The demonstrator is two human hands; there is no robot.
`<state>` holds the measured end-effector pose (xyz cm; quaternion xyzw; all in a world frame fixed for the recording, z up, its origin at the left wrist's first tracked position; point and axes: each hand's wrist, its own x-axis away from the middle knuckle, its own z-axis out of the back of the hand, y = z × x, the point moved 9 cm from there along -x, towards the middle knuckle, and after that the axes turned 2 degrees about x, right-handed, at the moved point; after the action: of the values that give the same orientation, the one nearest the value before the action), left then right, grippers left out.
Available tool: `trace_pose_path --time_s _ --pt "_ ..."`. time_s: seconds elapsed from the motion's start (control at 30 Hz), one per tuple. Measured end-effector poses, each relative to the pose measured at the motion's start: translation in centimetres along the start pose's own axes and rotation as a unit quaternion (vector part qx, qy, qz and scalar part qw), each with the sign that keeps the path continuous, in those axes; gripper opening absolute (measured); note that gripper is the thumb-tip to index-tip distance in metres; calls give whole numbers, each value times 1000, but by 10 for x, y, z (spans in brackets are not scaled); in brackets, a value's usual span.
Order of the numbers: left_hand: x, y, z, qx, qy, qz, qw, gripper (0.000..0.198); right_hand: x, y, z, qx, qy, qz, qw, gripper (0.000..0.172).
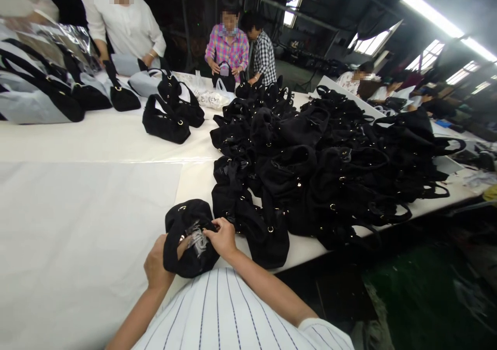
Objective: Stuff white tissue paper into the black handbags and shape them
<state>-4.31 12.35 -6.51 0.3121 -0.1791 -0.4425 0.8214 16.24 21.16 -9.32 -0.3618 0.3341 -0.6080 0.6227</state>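
A black handbag (pixel 196 210) with gold-coloured rings is held close against my striped shirt, at the front edge of the table. Its mouth faces up, and crumpled clear plastic (pixel 199 240) shows inside. My left hand (pixel 159 262) grips the bag's left side, with some fingers reaching in under the handle. On the opposite rim, my right hand (pixel 223 236) pinches the edge of the opening between thumb and fingers. Just right of my right hand lies another black handbag (pixel 267 241), part of a big heap.
The heap of black handbags (pixel 310 169) covers the table's right side up to its edge. Two black bags (pixel 165 125) stand farther back; grey-wrapped bags (pixel 34 101) line the far left. White sheeting (pixel 85 225) spreads at left. Several people (pixel 229 44) stand across the table.
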Motion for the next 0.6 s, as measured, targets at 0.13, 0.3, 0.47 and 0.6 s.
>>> trace_pose_path --time_s 0.13,0.3,0.47,0.6 --pt "-2 -26 -1 36 -25 46 998 33 1 -5 -6 9 -4 4 1000 18" --pt "-27 -46 -17 53 -46 85 994 53 3 -15 -14 11 -10 25 1000 20" --pt "-39 -68 -36 60 -68 140 986 58 4 -23 -17 5 -19 58 998 16" --pt "-34 -46 -40 48 -77 57 994 44 5 -24 -15 22 -13 52 998 13"
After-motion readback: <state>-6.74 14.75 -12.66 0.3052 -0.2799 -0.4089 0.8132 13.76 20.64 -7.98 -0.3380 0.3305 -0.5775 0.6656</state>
